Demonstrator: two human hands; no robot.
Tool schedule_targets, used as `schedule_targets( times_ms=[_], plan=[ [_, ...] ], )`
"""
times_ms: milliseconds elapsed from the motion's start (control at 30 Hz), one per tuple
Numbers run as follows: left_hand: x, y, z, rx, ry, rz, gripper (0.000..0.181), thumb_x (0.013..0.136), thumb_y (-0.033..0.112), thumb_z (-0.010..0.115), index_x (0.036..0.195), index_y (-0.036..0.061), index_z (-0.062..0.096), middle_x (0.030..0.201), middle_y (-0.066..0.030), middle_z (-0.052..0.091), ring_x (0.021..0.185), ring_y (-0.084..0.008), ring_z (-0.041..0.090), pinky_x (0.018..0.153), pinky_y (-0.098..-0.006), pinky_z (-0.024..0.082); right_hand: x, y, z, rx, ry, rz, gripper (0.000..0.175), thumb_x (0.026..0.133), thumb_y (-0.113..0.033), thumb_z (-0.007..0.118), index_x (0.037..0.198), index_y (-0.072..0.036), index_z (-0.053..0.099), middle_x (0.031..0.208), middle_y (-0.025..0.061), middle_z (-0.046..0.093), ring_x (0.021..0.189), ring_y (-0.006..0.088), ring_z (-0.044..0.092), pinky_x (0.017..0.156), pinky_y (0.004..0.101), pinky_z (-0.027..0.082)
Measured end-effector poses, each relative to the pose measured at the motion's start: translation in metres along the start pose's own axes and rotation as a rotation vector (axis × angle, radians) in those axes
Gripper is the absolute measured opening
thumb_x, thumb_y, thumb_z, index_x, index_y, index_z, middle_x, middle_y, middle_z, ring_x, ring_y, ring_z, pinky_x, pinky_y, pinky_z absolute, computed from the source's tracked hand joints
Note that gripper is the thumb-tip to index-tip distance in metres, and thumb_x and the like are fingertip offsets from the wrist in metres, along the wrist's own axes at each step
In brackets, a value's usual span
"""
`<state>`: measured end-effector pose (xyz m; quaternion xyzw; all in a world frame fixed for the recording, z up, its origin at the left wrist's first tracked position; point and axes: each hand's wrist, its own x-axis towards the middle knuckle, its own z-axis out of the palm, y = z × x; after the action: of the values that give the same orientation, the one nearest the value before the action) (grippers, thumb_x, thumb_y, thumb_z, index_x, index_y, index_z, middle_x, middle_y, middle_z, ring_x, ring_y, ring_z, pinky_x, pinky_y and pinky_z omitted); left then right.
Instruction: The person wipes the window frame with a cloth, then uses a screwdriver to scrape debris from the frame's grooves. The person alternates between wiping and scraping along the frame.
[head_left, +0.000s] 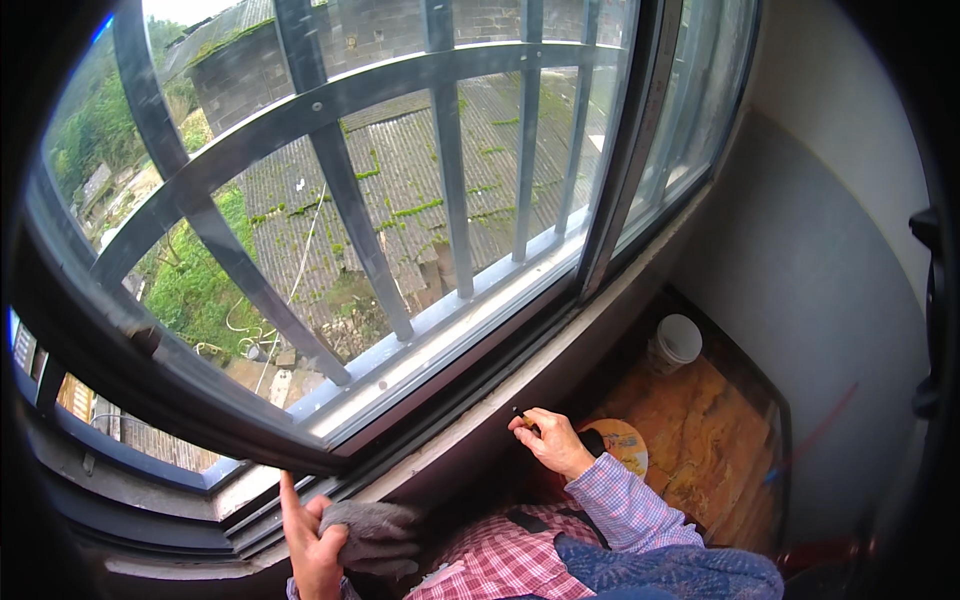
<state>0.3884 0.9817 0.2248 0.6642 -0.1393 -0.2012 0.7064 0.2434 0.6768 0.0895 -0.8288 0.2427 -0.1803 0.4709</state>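
My left hand (311, 532) is at the bottom, holding a grey cloth (371, 536) against the palm with its thumb and bent fingers. Its index finger points up and reaches the lower corner of the dark sliding window frame (315, 457). Over the inner edge of the pale sill (450, 431), my right hand (551, 442) grips a small tool with a yellow and black handle (527, 422), its dark tip pointing up and left. The tool's exact kind cannot be told.
Metal security bars (367, 232) stand outside the glass. A white bucket (675, 343) is on the brown patterned floor (697, 427) near the grey wall (810, 247). Beside my right wrist is a round, light-coloured printed surface (619, 442).
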Motion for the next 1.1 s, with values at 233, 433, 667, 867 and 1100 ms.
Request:
schedule_targets(
  times_ms=[233, 433, 667, 867, 1100],
  plan=[
    [0.038, -0.003, 0.074, -0.012, -0.314, -0.072, 0.102, 0.074, -0.007, 0.052, 0.157, 0.0029, -0.006, 0.083, -0.0043, 0.054, 0.069, -0.0094, 0.049, 0.064, -0.0219, 0.042, 0.001, 0.024, -0.027, 0.049, 0.06, -0.036, 0.014, 0.091, -0.011, 0.067, 0.098, 0.001, 0.068, 0.085, 0.0104, 0.066, 0.067, 0.019, 0.062, 0.062, 0.0304, 0.05],
    [0.019, -0.003, 0.085, -0.01, -0.409, -0.061, 0.088, 0.069, -0.001, 0.053, 0.153, -0.0026, 0.027, 0.077, 0.0032, 0.048, 0.064, -0.0039, 0.038, 0.058, -0.0174, 0.03, 0.016, 0.014, -0.071, 0.054, 0.264, -0.045, 0.024, 0.092, -0.009, 0.065, 0.114, -0.002, 0.065, 0.091, 0.0057, 0.061, 0.062, 0.0106, 0.054, 0.06, 0.024, 0.047],
    [-0.015, -0.019, 0.072, -0.002, -0.435, -0.204, 0.068, 0.071, 0.003, 0.062, 0.138, -0.0065, 0.05, 0.077, 0.0021, 0.052, 0.067, -0.0042, 0.047, 0.062, -0.0185, 0.034, 0.097, -0.029, -0.082, -0.35, 0.337, -0.544, 0.061, 0.083, 0.005, 0.061, 0.142, -0.001, 0.046, 0.125, 0.0201, 0.054, 0.093, 0.0329, 0.066, 0.078, 0.0346, 0.056],
    [-0.019, -0.024, 0.044, -0.106, -0.575, -0.233, 0.069, 0.072, 0.004, 0.063, 0.139, -0.0063, 0.048, 0.082, -0.0007, 0.056, 0.074, -0.0066, 0.051, 0.071, -0.0202, 0.04, 0.108, -0.042, -0.116, -0.356, 0.215, -0.366, 0.053, 0.084, 0.008, 0.059, 0.136, 0.003, 0.049, 0.117, 0.0228, 0.058, 0.098, 0.0375, 0.063, 0.085, 0.0396, 0.054],
    [-0.008, -0.039, 0.006, -0.107, -0.74, -0.256, 0.066, 0.073, 0.002, 0.061, 0.138, -0.0053, 0.051, 0.096, -0.0061, 0.064, 0.09, -0.011, 0.058, 0.087, -0.0235, 0.045, 0.108, -0.133, -0.164, -0.438, 0.421, -0.353, 0.029, 0.088, 0.007, 0.059, 0.116, 0.002, 0.063, 0.103, 0.0126, 0.065, 0.064, 0.0184, 0.064, 0.058, 0.0298, 0.054]
  ],
)
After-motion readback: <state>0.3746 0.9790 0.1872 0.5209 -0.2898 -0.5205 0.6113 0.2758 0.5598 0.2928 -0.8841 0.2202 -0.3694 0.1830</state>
